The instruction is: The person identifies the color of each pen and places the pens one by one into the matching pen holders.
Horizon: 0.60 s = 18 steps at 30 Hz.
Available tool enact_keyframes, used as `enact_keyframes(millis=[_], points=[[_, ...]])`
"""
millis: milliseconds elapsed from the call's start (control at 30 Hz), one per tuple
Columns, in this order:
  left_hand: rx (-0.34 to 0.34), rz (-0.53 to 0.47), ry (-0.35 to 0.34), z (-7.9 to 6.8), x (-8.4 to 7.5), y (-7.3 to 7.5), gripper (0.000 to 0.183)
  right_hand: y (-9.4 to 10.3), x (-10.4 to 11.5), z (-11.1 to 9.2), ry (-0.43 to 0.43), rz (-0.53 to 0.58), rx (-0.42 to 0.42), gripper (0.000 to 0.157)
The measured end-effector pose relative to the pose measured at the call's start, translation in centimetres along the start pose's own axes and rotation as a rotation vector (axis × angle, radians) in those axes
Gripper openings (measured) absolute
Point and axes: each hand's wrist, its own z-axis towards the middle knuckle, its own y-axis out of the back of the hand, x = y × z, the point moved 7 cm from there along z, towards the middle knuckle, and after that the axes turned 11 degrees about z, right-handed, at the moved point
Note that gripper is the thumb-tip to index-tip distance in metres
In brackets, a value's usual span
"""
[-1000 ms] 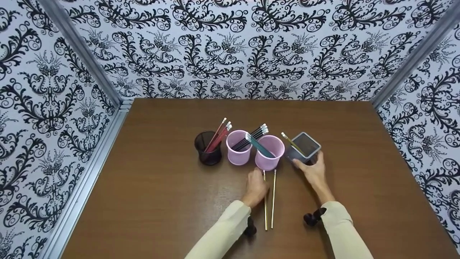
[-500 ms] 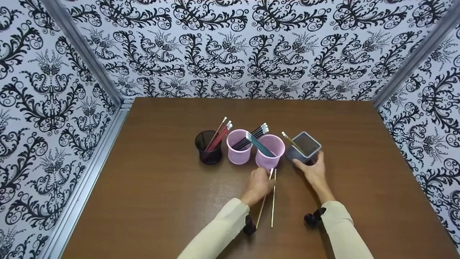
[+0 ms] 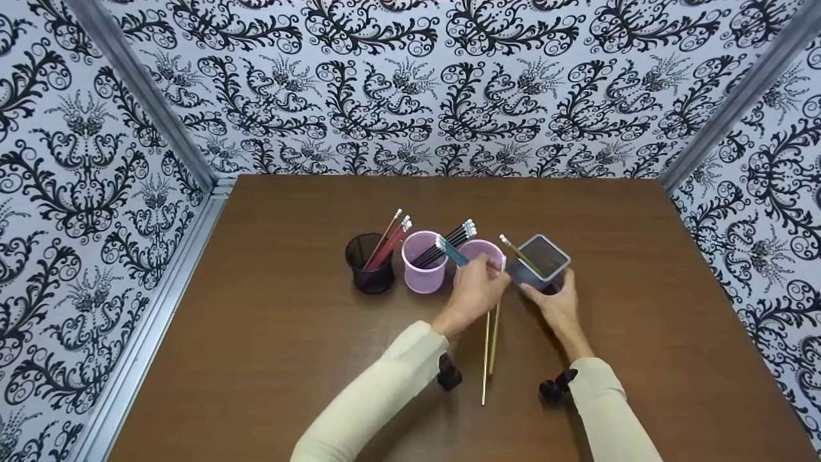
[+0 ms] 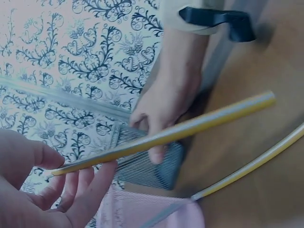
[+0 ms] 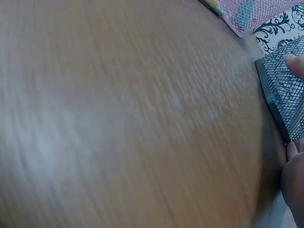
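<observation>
My left hand [image 3: 474, 292] pinches a gold-yellow pencil [image 4: 166, 135] near its white eraser end. It hovers in front of the right-hand pink mesh cup [image 3: 480, 246], partly hiding it, and the pencil slants down toward me. A second gold-yellow pencil [image 3: 484, 378] lies on the table below; the left wrist view shows it too. My right hand [image 3: 561, 311] grips the square dark mesh pencil holder [image 3: 524, 277], thumb on one side and fingers on the other. One gold pencil [image 3: 523, 256] leans inside that holder, eraser end up. In the right wrist view, fingers touch the holder's mesh [image 5: 280, 90].
Teal pencils [image 3: 453, 253] lean in the right pink cup. Beside it, another pink cup [image 3: 425, 281] holds several black pencils [image 3: 442, 244]. A black mesh cup [image 3: 373, 282] with red pencils [image 3: 390, 247] stands at the left. Patterned walls [image 3: 410, 90] enclose the brown table [image 3: 288, 308].
My left hand has picked one gold pencil up from the table and raised it forward and right, toward the square holder. The right hand keeps its grip in place.
</observation>
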Motion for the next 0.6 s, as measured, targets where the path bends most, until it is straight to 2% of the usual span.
enact_keyframes(millis=[67, 133, 333, 433, 600], points=[[-0.031, -0.008, -0.027, 0.7, -0.6, 0.8, 0.014, -0.1, 0.0, 0.0, 0.001, -0.001, 0.0, 0.09], [-0.052, -0.044, -0.025, 1.3, -0.8, 1.6, 0.015, -0.1, 0.0, 0.0, -0.004, -0.022, -0.004, 0.09], [-0.13, -0.196, 0.061, 2.7, -1.0, 3.4, 0.015, -0.2, 0.0, -0.1, -0.005, -0.018, -0.001, 0.088], [-0.197, -0.271, 0.082, 3.1, -1.0, 4.0, 0.013, -0.2, 0.0, 0.0, 0.003, 0.002, 0.005, 0.085], [-0.272, -0.429, 0.125, 3.7, -0.6, 4.4, 0.014, -0.2, 0.1, -0.1, 0.01, 0.012, 0.015, 0.086]])
